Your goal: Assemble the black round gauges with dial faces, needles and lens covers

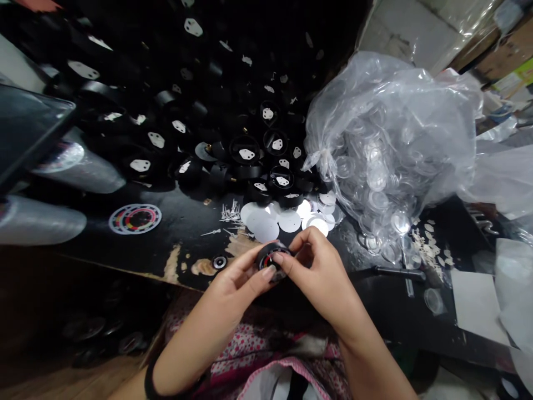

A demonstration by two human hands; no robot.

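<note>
Near the table's front edge, a small black round gauge (pixel 266 254) with a dark dial marked in red is held between my two hands. My left hand (pixel 239 280) is closed round its left side, thumb at the lower rim. Closed on the right side is my right hand (pixel 318 272), its thumb pressed over the dial face. Whether a small part sits under that thumb is hidden. Just beyond lie several silvery discs (pixel 266 229) and a little heap of white pointers (pixel 230 211). A small black ring with a white centre (pixel 219 261) rests left of my left hand.
Black gauge cases (pixel 245 150) are piled at the back. A clear plastic bag of transparent covers (pixel 375 161) bulges at the right. Printed dials (pixel 135 219) and wrapped dial stacks (pixel 45 221) lie left. A black tool (pixel 400 273) and white card (pixel 477 305) lie right.
</note>
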